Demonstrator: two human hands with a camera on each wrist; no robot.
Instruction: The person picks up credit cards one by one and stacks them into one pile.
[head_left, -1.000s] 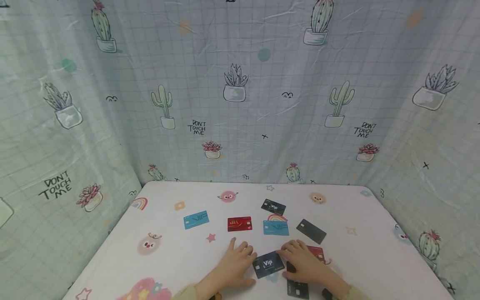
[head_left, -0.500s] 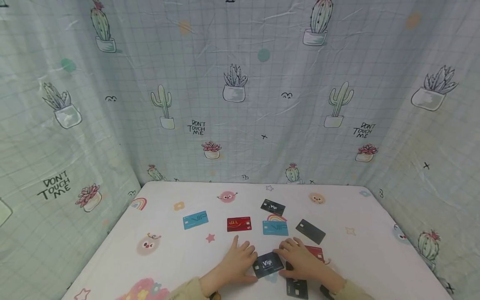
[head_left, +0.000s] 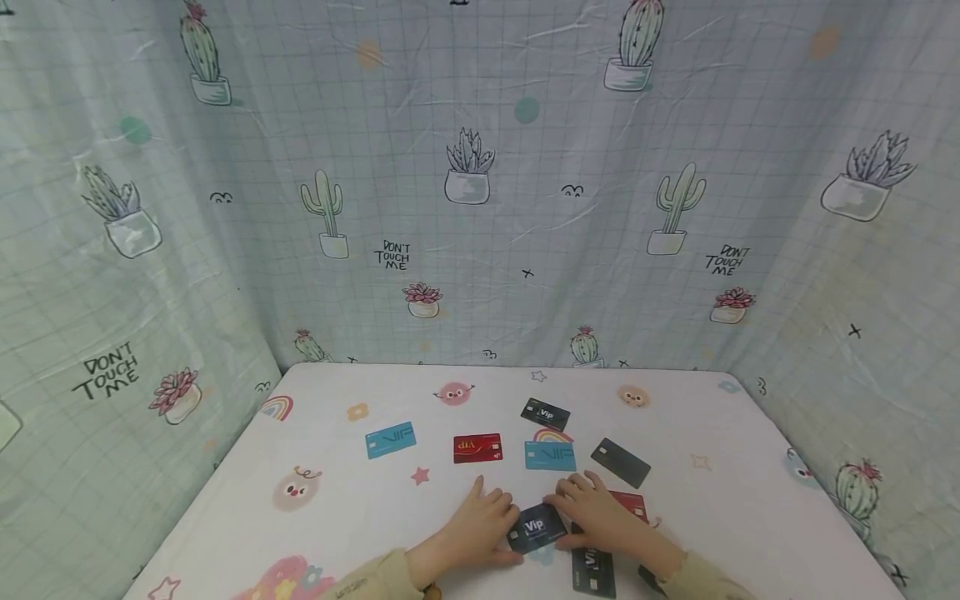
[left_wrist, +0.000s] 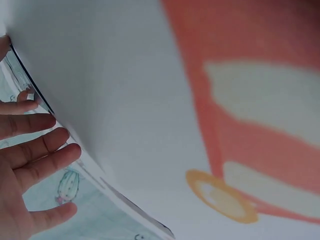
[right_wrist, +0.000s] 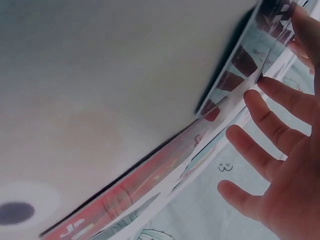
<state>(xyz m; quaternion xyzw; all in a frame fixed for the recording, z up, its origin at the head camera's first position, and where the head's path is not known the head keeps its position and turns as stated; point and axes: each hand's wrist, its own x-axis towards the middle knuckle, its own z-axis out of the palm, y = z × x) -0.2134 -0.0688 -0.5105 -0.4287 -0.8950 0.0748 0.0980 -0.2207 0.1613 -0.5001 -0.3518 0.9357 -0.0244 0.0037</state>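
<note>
A dark card printed "Vip" lies near the front middle of the table, between both hands. My left hand holds its left edge between thumb and fingertips; in the left wrist view the other fingers are spread. At the right edge, my right hand grips the card between thumb and index finger, and the right wrist view shows its remaining fingers extended. Beneath the right hand are a black card, partly covered, and a red card, of which one corner shows. Another dark card peeks out by the right sleeve.
Farther back lie a blue card, a red card, a second blue card, a black Vip card and a plain dark card. The white patterned table ends at a cactus-print curtain.
My left hand has shifted slightly right, closer against the card's left edge. My right hand has edged slightly left and away from me. The other cards stay where they were.
</note>
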